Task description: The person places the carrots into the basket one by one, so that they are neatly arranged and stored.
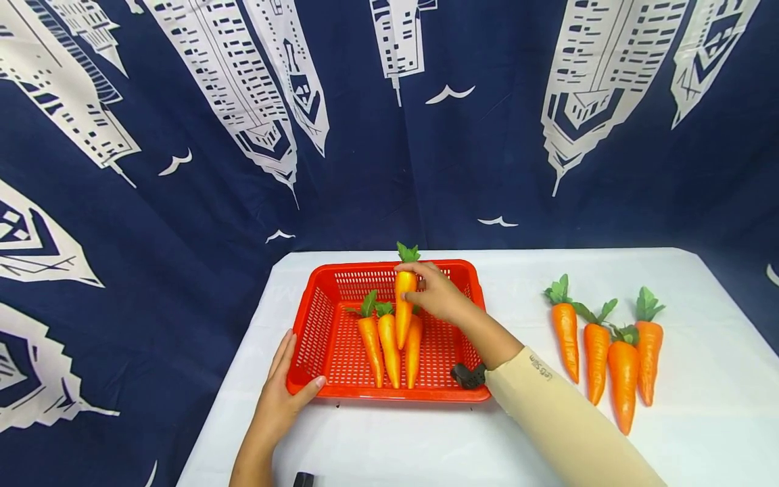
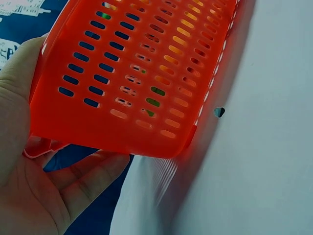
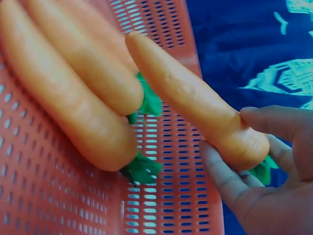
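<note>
Your right hand [image 1: 437, 292] pinches a carrot [image 1: 403, 318], long axis fore-and-aft (tip [image 1: 400, 343] toward you, leaves [image 1: 408, 253] away). Your left hand [image 1: 280, 399] grips the basket [image 1: 395, 393].

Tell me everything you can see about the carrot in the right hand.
The carrot is orange and glossy, plastic-looking, with faint bumps, a thick rounded top, green leaves and a blunt, tapering tip. The right hand grips it near the leafy end, over the basket, with the tip pointing back toward the person. Whether it touches the basket or other carrots is hard to tell.
</note>
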`<move>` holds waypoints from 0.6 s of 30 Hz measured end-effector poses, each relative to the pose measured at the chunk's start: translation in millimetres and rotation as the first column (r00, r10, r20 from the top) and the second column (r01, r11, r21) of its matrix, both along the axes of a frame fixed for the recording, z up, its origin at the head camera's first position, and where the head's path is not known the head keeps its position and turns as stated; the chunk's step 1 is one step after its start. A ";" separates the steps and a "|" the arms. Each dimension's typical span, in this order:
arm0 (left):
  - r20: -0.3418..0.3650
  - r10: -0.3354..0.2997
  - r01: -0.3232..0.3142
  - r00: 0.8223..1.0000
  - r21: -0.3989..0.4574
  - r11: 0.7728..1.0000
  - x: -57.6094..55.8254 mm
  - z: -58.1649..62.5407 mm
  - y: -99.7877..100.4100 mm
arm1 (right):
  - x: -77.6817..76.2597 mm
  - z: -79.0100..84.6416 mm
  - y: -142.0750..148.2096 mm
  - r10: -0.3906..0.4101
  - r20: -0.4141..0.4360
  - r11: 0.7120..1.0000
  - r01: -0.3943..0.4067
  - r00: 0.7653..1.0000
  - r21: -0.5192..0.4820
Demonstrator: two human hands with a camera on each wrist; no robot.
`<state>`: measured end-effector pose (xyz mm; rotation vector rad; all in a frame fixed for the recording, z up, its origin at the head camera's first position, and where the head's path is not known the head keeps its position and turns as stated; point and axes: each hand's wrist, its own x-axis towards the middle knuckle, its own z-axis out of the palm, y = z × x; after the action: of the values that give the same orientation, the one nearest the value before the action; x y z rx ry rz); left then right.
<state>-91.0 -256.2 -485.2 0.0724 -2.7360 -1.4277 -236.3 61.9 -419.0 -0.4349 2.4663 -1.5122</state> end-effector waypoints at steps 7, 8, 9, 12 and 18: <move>-0.002 0.003 -0.003 1.000 -0.006 1.000 0.0 0.8 0.9 | -3.6 -11.9 -3.1 0.066 -0.014 0.995 -0.065 0.998 0.075; -0.001 0.003 -0.003 1.000 -0.004 1.000 0.0 0.8 1.1 | -4.0 -14.1 -3.3 0.074 -0.017 0.995 -0.073 0.997 0.071; 0.001 0.002 -0.002 1.000 -0.004 1.000 -0.1 0.8 1.4 | -4.2 -16.1 -3.5 0.079 -0.019 0.995 -0.077 0.997 0.069; 0.004 0.000 0.000 1.000 -0.009 1.000 -0.4 0.4 1.9 | -4.9 -21.8 -4.2 0.081 -0.010 0.994 -0.080 0.997 0.070; 0.005 0.010 -0.010 1.000 -0.026 1.000 -0.2 0.6 1.8 | -5.8 -29.5 -6.9 0.133 0.002 0.982 -0.132 0.991 0.138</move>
<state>-91.3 -254.4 -484.6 0.0891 -2.7540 -1.3910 -242.1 54.9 -448.5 -0.5671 2.4733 -1.2815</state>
